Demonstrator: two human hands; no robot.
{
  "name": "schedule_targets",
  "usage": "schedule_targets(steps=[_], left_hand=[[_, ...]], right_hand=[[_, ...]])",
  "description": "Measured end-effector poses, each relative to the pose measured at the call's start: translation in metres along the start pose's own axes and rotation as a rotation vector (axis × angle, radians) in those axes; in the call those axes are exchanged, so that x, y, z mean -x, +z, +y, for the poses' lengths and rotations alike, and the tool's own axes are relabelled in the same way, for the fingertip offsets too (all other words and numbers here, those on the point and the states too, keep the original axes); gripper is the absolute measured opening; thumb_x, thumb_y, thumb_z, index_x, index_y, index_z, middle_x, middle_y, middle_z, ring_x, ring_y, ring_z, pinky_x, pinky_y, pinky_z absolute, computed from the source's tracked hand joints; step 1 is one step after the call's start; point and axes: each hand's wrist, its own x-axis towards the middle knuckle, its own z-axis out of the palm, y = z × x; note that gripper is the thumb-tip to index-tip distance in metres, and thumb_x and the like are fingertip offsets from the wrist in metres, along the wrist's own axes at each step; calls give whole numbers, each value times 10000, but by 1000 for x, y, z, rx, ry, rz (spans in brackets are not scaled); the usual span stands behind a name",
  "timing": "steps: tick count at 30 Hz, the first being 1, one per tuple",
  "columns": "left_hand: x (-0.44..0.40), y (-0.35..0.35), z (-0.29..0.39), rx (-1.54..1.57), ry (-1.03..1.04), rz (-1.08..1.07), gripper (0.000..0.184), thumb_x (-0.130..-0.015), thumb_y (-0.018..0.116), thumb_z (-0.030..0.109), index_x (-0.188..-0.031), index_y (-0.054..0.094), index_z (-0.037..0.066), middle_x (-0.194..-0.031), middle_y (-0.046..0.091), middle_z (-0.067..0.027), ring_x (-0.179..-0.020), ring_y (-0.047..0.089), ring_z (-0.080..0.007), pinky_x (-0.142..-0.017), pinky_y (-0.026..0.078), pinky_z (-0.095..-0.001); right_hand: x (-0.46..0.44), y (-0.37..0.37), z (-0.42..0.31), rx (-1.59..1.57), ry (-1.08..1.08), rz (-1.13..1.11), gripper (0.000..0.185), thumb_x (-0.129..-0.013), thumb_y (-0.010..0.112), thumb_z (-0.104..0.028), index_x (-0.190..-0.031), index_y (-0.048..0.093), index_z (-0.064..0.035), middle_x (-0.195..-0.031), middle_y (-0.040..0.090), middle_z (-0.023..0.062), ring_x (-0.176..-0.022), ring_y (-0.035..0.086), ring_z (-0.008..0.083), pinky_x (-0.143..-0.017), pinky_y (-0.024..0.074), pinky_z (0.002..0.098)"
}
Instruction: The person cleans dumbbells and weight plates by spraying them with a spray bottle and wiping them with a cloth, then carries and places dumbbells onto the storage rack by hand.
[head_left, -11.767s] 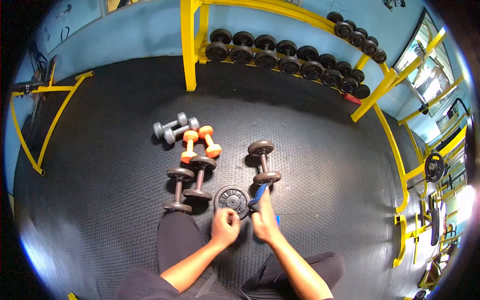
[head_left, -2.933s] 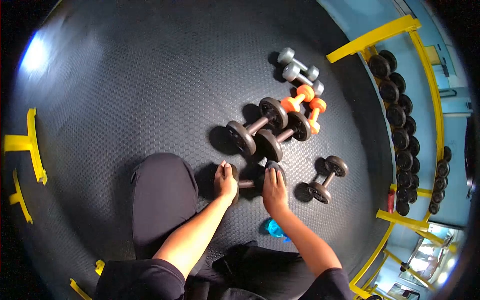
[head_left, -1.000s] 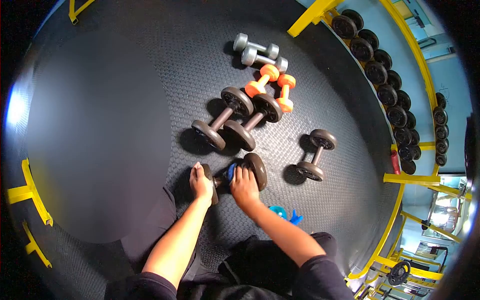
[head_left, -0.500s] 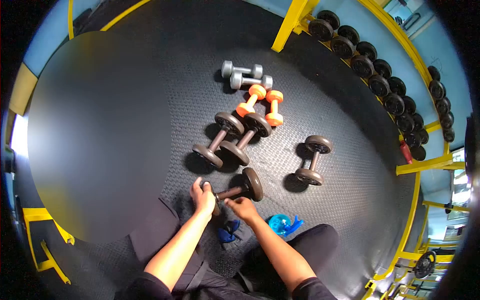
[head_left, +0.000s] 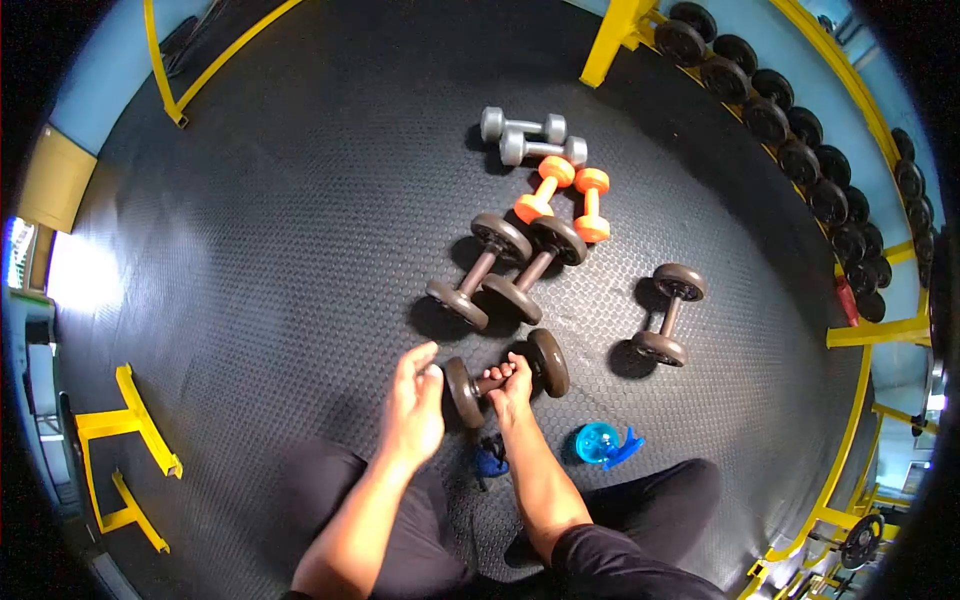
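Left hand [head_left: 412, 415] has free floor [head_left: 270, 270] leftward — two brown dumbbells [head_left: 478, 271] block forward-right.

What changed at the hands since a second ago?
The left hand has let go of the nearest dumbbell and is open beside it. The right hand has released the blue item and grips the handle. The orange dumbbells and silver dumbbells stayed put.

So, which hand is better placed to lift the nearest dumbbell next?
Probably the right hand: it is curled around the nearest dumbbell at the bar. The left hand is open beside one end, not gripping it.
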Motion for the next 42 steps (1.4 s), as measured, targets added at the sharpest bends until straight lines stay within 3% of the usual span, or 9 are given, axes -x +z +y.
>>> schedule_targets(steps=[7, 11, 13, 16, 20, 23, 32, 38, 42], left_hand=[[31, -11, 40, -137, -128, 122, 304, -964, 490, 135, -1249, 528, 37, -1127, 606, -194, -958, 629, -292, -864, 485, -383], [74, -7, 35, -150, -134, 43, 309, -977, 487, 134, -1264, 515, 24, -1252, 557, -191, -1178, 531, -308, -1022, 396, -388], [117, -19, 45, -9, -183, -111, 309, -1002, 479, 165, -1275, 510, 23, -1297, 541, -130, -1138, 558, -237, -997, 433, -348], [173, -40, 143, 184, -211, -269, 299, -1028, 456, 211, -1258, 521, 32, -1229, 577, -95, -992, 613, -185, -845, 497, -301], [205, -70, 283, 115, -271, -499, 316, -1024, 446, 227, -1294, 504, 73, -1183, 640, -85, -924, 640, -164, -733, 453, -259], [185, -56, 359, 52, -337, -587, 303, -1018, 449, 201, -1277, 509, 56, -1193, 631, -115, -913, 639, -171, -806, 486, -298], [41, 167, 527, -92, 97, -583, 243, -992, 494, 105, -1223, 536, 43, -1071, 623, -53, -858, 605, -138, -827, 500, -275], [48, 232, 594, -100, -62, -536, 252, -997, 503, 128, -1236, 529, 54, -1062, 633, -56, -836, 618, -128, -664, 481, -246], [35, 251, 598, -9, -189, -434, 268, -983, 514, 131, -1244, 526, 73, -1072, 650, -64, -755, 642, -130, -582, 462, -239]], right_hand=[[132, -16, -36, 125, 28, 204, 256, -809, 593, -155, -632, 408, -148, -537, 349, 0, -477, 380, 172, -552, 427, 387], [268, -9, -78, 127, 54, 309, 255, -793, 600, -146, -633, 402, -161, -501, 349, -17, -445, 356, 161, -557, 415, 397], [343, 7, -105, 115, 41, 365, 253, -823, 586, -143, -646, 405, -155, -501, 326, -18, -444, 310, 155, -573, 400, 390], [459, 35, -157, 89, 22, 287, 293, -870, 556, -163, -643, 371, -156, -497, 295, -11, -452, 265, 156, -570, 369, 370], [587, 81, -234, -82, -14, 261, 288, -875, 569, -140, -649, 391, -154, -482, 310, -13, -446, 299, 161, -602, 412, 376], [646, 97, -287, -122, -112, 145, 328, -864, 568, -169, -598, 375, -173, -469, 309, -20, -436, 298, 157, -575, 424, 385], [665, 109, -482, -260, -275, -193, 288, -888, 557, -116, -630, 427, -113, -502, 352, -7, -463, 394, 175, -614, 451, 392], [670, 125, -621, -88, -324, -226, 245, -846, 597, -50, -663, 436, -83, -508, 380, 20, -438, 426, 176, -555, 477, 389], [674, 154, -696, 64, -478, -361, 268, -878, 622, -166, -673, 457, -115, -536, 375, -10, -480, 423, 129, -594, 434, 331]])
